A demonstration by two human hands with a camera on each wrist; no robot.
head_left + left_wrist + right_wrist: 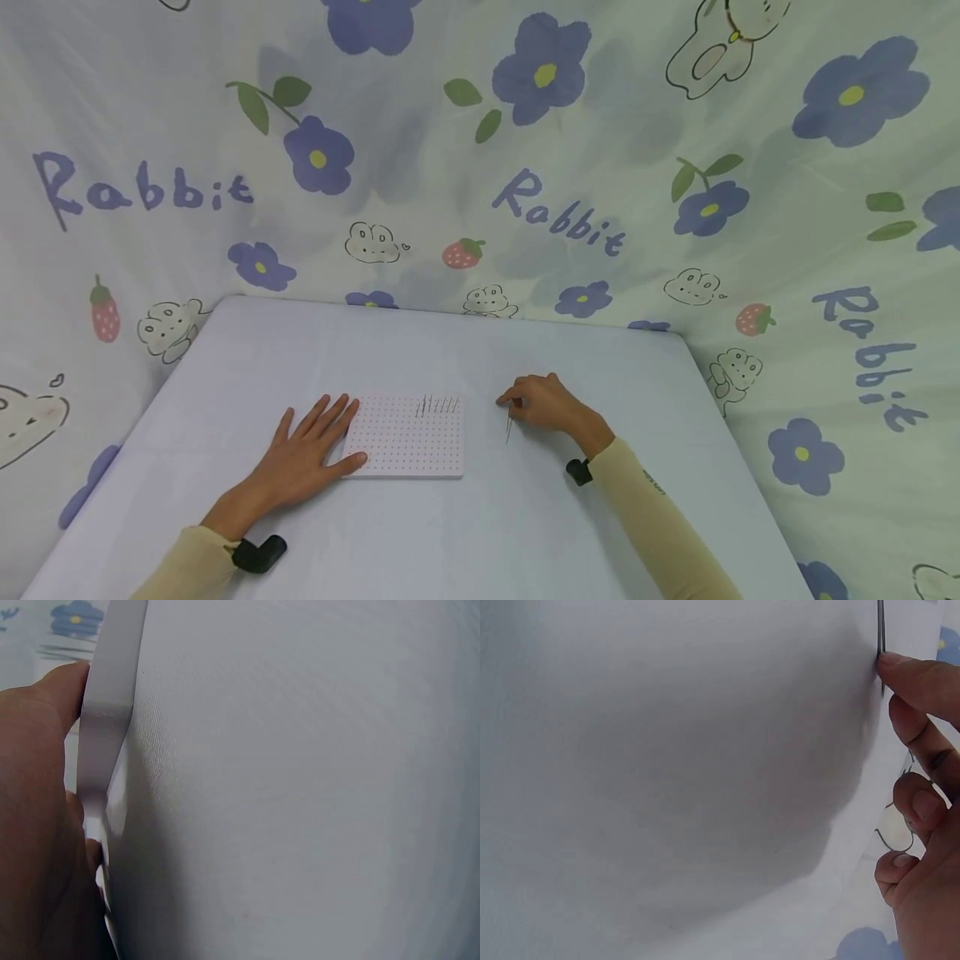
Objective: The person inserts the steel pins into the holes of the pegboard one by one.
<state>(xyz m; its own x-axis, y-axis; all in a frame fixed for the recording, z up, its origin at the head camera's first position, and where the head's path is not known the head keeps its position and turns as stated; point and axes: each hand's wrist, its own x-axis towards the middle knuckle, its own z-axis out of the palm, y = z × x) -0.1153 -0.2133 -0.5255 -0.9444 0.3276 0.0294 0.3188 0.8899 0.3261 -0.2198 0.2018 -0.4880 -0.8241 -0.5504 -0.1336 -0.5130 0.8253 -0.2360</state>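
Note:
A white board [405, 450] with a grid of small holes lies flat on the table. My left hand [303, 458] rests along its left side, fingers spread and straight, with the thumb over the near left corner. In the left wrist view the board's edge [109, 712] runs beside that hand's fingers. Several thin dark pins [438, 406] stand in the board's far right part. To the right of the board, my right hand [547, 402] pinches a thin dark pin [509, 427] at the thumb and index fingertips; its other fingers are curled in the right wrist view.
A white cloth covers the table [480, 542]. Behind and at both sides hangs a curtain [420, 167] printed with blue flowers, rabbits and strawberries. Each wrist carries a small black device, one at the left sleeve [187, 567] and one at the right sleeve [645, 508].

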